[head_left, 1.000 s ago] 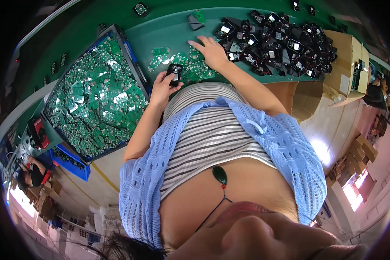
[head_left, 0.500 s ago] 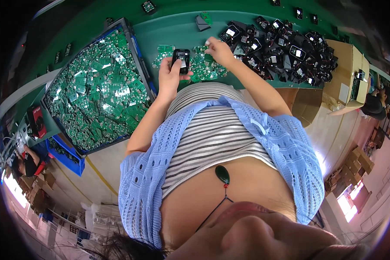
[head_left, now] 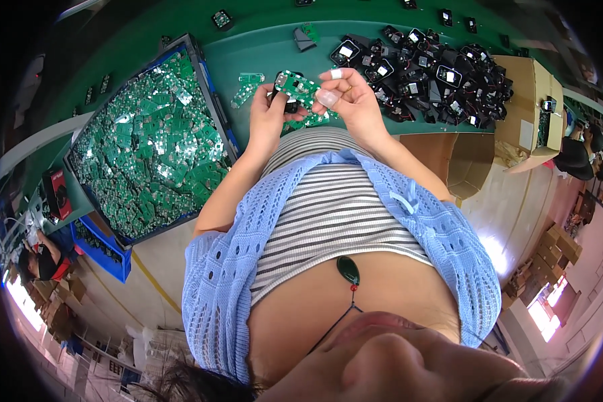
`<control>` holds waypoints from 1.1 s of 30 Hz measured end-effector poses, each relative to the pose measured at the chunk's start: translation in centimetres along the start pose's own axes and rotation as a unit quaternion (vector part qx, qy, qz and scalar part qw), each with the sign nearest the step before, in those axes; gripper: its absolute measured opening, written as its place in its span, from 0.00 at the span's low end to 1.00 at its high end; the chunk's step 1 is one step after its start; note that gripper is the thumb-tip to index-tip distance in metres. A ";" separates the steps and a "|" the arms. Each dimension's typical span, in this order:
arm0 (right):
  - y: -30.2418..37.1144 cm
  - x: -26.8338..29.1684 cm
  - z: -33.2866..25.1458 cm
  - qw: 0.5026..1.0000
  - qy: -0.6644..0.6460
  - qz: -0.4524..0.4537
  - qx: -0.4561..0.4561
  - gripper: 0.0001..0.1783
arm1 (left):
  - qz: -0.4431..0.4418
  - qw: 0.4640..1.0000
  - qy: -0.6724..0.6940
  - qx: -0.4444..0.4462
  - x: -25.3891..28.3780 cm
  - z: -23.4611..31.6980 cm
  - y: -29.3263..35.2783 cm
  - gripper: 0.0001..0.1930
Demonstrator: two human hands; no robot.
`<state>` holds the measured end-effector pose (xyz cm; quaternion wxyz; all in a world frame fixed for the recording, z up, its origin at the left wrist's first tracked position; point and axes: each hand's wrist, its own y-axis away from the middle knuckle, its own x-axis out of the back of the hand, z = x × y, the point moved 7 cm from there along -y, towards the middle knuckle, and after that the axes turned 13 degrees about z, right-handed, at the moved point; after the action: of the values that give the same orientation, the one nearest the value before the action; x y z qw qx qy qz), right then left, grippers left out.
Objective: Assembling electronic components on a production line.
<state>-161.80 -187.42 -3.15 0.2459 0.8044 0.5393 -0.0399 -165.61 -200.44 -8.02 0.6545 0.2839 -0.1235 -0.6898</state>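
Note:
My left hand [head_left: 268, 114] grips a black plastic housing [head_left: 291, 106], mostly covered by the board above it. A green circuit board [head_left: 295, 84] is pinched between the fingers and thumb of my right hand [head_left: 350, 100], held over the housing. Whether board and housing touch, I cannot tell. Beneath and beside my hands, loose green circuit boards [head_left: 250, 78] lie on the green work surface. To the right rises a heap of black housings [head_left: 419, 77], several with pale screens and thin wires.
A large dark-rimmed tray [head_left: 211, 94] full of green boards stands at left. Cardboard boxes [head_left: 529, 100] sit at the right edge. A dark grey part [head_left: 304, 40] lies ahead, with single housings [head_left: 222, 19] farther off. Other people [head_left: 40, 261] are at both sides.
My right hand has picked up a circuit board from the surface and brought it left, over the housing in my left hand. The view has shifted slightly.

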 end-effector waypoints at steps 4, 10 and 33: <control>-0.1 0.2 0.2 1.000 -0.004 0.006 0.010 0.13 | -0.006 1.000 -0.009 -0.008 -0.4 0.5 0.6 0.09; -0.1 0.6 0.8 0.999 0.021 0.023 0.016 0.13 | -0.025 1.000 -0.004 -0.015 -0.6 0.9 1.2 0.11; 3.0 -2.0 -6.0 0.773 0.433 0.014 0.462 0.07 | -0.018 0.893 -0.211 -0.397 -1.9 6.5 4.9 0.11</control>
<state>-161.17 -187.36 3.77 -0.4149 0.7609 0.4937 0.0720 -165.14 -200.42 0.34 0.6584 -0.1501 0.0307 -0.7369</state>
